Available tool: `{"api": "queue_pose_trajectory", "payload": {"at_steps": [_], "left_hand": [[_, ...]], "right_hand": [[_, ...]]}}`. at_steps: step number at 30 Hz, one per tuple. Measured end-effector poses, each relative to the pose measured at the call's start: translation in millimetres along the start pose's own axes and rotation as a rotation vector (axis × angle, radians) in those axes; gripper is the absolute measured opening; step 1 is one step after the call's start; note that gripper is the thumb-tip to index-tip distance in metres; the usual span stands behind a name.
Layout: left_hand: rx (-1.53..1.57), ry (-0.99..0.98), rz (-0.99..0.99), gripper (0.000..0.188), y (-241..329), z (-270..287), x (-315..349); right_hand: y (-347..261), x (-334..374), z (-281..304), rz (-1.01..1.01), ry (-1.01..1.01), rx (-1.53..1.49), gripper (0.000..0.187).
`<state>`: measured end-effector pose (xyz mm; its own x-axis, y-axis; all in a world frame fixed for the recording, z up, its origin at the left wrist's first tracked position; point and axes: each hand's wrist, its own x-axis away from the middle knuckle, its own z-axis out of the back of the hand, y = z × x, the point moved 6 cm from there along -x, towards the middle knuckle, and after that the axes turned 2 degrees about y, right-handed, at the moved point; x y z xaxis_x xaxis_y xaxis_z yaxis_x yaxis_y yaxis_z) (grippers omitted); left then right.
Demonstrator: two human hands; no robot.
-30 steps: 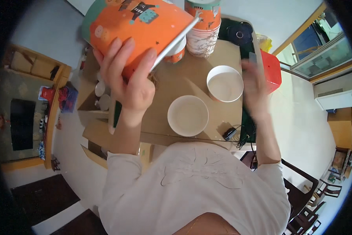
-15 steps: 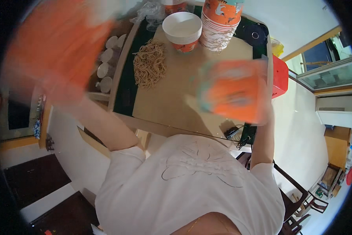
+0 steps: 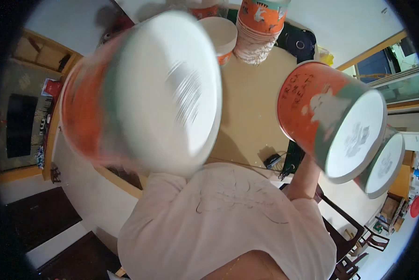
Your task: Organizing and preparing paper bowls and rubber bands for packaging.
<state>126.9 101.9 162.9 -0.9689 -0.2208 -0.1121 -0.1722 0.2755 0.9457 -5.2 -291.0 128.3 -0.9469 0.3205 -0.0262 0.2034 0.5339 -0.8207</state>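
A large paper bucket [image 3: 88, 107], orange and green with a white base, is held up close on the left. Motion blurs it, and it hides my left hand and forearm. Over to the right, an orange paper bucket [image 3: 307, 98] with a pale ghost figure is tilted so its white base faces me. Behind it, a second paper bucket [image 3: 384, 163] partly shows. My right forearm [image 3: 306, 179] rises behind these two, and the fingers of my right hand are hidden. Both sets are off the table.
A tall nested stack of orange buckets [image 3: 261, 18] stands at the far side of the brown tabletop [image 3: 249, 107]. Beside it is a white-lined bucket [image 3: 222, 35]. A dark pouch with a ring [image 3: 300, 43] lies at the far right corner. A small black device [image 3: 272, 161] with a cable sits near the front edge.
The left bucket has swung right and turned its base toward me, now covering the tan stringy heap. The right buckets have moved right, off the tabletop, and their bases now show.
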Motion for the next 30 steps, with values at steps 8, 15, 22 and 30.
{"api": "queue_pose_trajectory", "payload": {"at_steps": [8,15,22,30], "left_hand": [[-0.473,-0.003,0.178,0.031,-125,24,-27],[-0.462,0.056,0.16,0.036,-223,20,-39],[-0.642,0.098,-0.17,0.034,-185,29,-52],[-1.335,-0.424,-0.759,0.038,-159,-73,-115]], "right_hand": [[9,-67,33,-0.278,-0.047,1.313,0.022],[137,-45,-21,0.141,-0.555,1.857,0.011],[144,-42,-55,-0.084,-0.631,1.83,0.024],[112,-73,-94,0.246,-0.567,1.578,0.028]]}}
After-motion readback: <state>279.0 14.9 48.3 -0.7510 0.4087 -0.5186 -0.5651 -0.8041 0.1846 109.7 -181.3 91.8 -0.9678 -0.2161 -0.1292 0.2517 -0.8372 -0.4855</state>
